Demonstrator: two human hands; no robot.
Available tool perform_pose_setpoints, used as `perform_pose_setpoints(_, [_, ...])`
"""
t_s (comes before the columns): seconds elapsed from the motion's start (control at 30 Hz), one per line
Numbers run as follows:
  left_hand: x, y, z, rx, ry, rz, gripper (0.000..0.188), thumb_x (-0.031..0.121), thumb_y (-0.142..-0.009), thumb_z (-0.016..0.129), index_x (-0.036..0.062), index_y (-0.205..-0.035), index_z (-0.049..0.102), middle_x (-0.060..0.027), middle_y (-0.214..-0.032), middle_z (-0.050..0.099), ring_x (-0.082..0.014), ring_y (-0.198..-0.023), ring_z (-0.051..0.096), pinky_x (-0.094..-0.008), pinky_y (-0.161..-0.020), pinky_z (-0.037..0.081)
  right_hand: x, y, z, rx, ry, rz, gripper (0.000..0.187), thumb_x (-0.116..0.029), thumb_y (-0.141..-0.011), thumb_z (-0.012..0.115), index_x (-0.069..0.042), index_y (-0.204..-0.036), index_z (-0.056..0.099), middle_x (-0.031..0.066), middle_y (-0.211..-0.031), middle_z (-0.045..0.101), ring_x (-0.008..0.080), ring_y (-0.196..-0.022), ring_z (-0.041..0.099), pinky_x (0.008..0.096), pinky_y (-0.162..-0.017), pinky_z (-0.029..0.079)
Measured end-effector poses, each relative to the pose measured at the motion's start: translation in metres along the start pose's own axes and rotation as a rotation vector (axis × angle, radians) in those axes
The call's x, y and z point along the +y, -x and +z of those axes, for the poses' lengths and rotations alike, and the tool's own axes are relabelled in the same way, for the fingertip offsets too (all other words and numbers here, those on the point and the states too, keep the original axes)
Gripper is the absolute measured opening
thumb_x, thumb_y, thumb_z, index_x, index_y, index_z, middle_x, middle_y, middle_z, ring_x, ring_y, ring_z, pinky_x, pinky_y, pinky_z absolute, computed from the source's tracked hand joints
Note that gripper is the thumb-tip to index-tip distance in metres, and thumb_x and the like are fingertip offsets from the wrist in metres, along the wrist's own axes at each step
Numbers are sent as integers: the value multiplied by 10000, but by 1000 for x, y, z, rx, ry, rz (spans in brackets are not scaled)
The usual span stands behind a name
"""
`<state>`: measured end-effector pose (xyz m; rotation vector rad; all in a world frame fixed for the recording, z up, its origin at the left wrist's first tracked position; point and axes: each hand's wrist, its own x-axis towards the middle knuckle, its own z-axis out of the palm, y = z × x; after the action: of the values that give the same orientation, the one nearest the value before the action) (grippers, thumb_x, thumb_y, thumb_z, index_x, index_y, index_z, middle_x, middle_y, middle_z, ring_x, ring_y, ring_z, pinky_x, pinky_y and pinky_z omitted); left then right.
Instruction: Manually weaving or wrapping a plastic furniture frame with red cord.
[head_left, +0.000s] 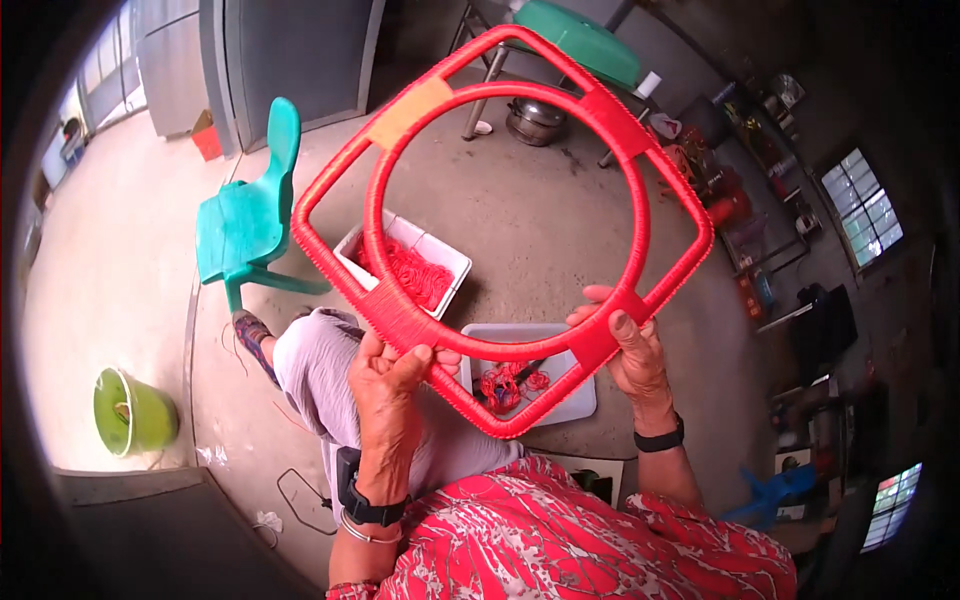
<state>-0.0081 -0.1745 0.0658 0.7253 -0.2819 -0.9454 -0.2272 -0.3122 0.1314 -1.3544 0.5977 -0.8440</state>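
Observation:
In front of me I hold up a red cord-wrapped frame (612, 118), a rounded square outline with a ring inside it. Wide wrapped bands join ring and square at the sides; the upper left band (412, 112) is orange, the others red. My left hand (390, 375) is closed on the lower left side, thumb in front by a red band. At the lower right, my right hand (635, 355) pinches the frame, its thumb over another band. Below the frame sit a white box (457, 264) of red cord (420, 278) and a pale tray (578, 402) with tangled red cord (497, 385).
A green chair (245, 225) stands at the left, with a lime-green bucket (150, 415) nearer me. Farther off, a metal pot (536, 120) sits below a green object (580, 42). Cluttered shelves (755, 185) line the right. My bent leg (325, 375) is beside the box.

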Motion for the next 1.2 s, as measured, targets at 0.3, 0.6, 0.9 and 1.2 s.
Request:
perform_pose_setpoints(0.3, [-7,8,-15,63,-54,27,303,34,-828,665,-23,-1093,528,-128,-876,676,-221,-706,691,-318,-646,591,14,4,4,-58,-9,62,507,-328,-882,677,23,-1225,547,149,-986,688,251,-959,670,394,-876,540])
perform_pose_setpoints(0.6, [-5,9,-15,11,-110,-17,342,34,-853,638,-13,-1162,500,-113,-942,669,-218,-762,689,-321,-696,580,38,4,-10,-38,-135,78,472,-323,-899,656,-4,-1229,546,134,-1004,683,240,-974,659,388,-864,541])
perform_pose_setpoints(0.9, [16,43,-14,-38,-270,-161,553,165,-911,631,-58,-1359,397,-191,-1068,652,-255,-930,667,-343,-807,543,122,0,-70,299,-431,332,504,-384,-900,647,-36,-1247,535,100,-1115,611,204,-1006,607,363,-782,541])
perform_pose_setpoints(1.2, [42,158,-99,373,-308,-121,387,167,-928,572,-85,-1213,506,-200,-819,666,-278,-732,672,-377,-731,555,237,-49,-79,288,-526,475,336,-324,-933,607,-69,-1149,567,111,-1123,642,218,-1015,612,375,-867,514])
